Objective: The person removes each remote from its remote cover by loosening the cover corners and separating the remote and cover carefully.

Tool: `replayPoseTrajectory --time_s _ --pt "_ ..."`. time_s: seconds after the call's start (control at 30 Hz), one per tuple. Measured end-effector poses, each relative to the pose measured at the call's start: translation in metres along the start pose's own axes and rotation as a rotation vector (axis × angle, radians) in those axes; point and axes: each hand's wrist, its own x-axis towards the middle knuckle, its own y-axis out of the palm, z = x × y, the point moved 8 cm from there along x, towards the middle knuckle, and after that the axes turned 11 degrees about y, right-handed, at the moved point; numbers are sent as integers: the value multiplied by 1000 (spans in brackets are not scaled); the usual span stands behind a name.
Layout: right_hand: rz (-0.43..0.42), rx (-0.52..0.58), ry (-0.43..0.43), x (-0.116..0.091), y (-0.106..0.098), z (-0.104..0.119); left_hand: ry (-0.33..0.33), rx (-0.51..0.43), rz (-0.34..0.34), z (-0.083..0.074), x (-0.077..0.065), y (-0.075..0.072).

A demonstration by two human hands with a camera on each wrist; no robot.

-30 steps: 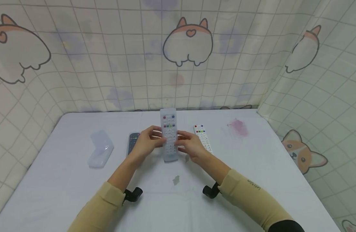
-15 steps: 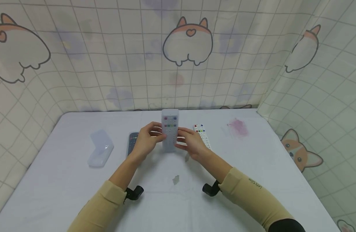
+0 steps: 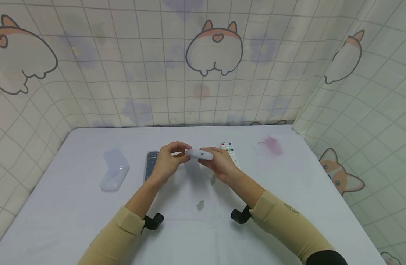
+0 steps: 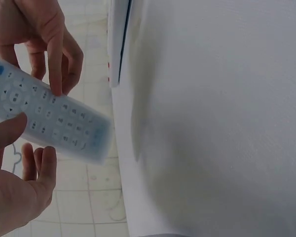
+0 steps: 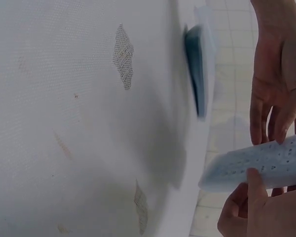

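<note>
Above the table I hold a white remote control [image 3: 199, 154] in a translucent sleeve between both hands. In the head view it is turned nearly end-on; its buttoned face shows in the left wrist view. My left hand [image 3: 168, 159] pinches one side, thumb [image 4: 12, 129] on the edge of the face. My right hand [image 3: 220, 163] grips the other side, with its index finger [image 5: 256, 182] along the sleeve. A dark remote [image 3: 151, 162] lies by my left hand, partly covered by it. Another white remote [image 3: 230, 151] lies beyond my right hand, its lower part hidden.
A translucent, bent sleeve [image 3: 115, 170] lies on the left of the white-covered table [image 3: 90, 228]. Two grey-green patches mark the cloth, one of them [image 3: 200, 205] in front of the hands. A pink stain [image 3: 272, 145] is at the right. Patterned curtain [image 3: 130, 73] surrounds the table.
The sleeved remote has tipped from face-on to nearly end-on in the head view, its far end coming toward me. My right hand has shifted its grip on it. The other items stay put.
</note>
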Motion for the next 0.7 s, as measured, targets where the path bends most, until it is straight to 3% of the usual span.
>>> replayPoseTrajectory --time_s 0.2,0.43,0.7 --pt "-25 -52 20 0 -2 -1 9 -9 -17 -1 -2 1" --pt "-45 -23 9 2 -4 0 -15 2 -27 1 -3 1" --pt "-78 -40 -17 1 -5 0 -105 1 -47 10 -7 1"
